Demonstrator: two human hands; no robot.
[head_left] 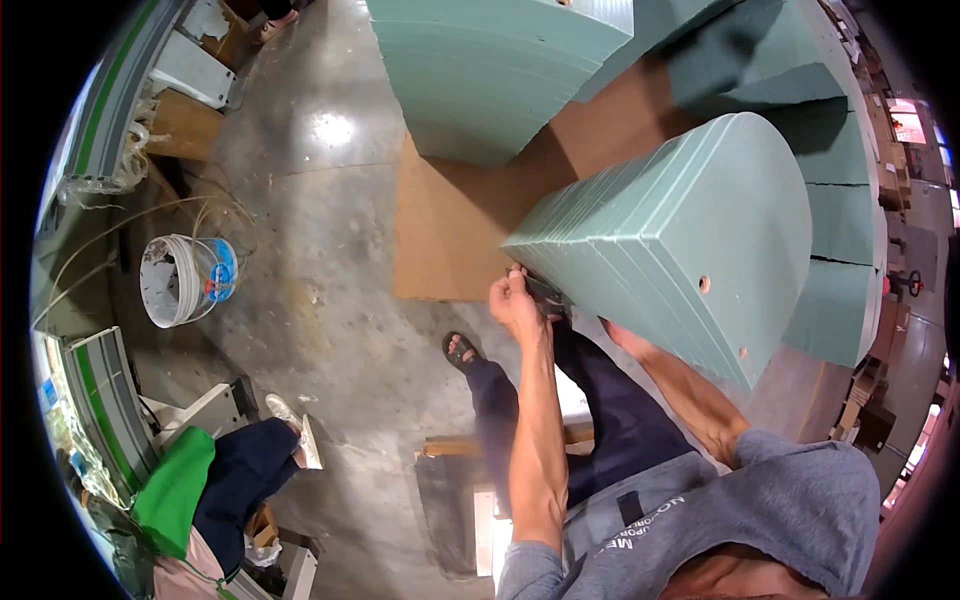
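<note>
A stack of pale green panels [690,220] with one rounded end stands tilted in front of me, with small round holes in its top sheet. My left hand [515,305] is at the lower left edge of this stack, fingers curled together. A dark object [545,295] shows beside those fingers, too unclear to name. My right hand [625,338] reaches to the stack's near underside, its fingers hidden behind the panels. Under the stacks lies a brown cardboard sheet [440,235].
Another tall green stack [500,75] stands at the far side, with more green panels [840,225] to the right. A white bucket [170,280] with loose strapping is on the left. At lower left sits another person with a green cloth [180,485]. Behind my legs is a low bench [450,520].
</note>
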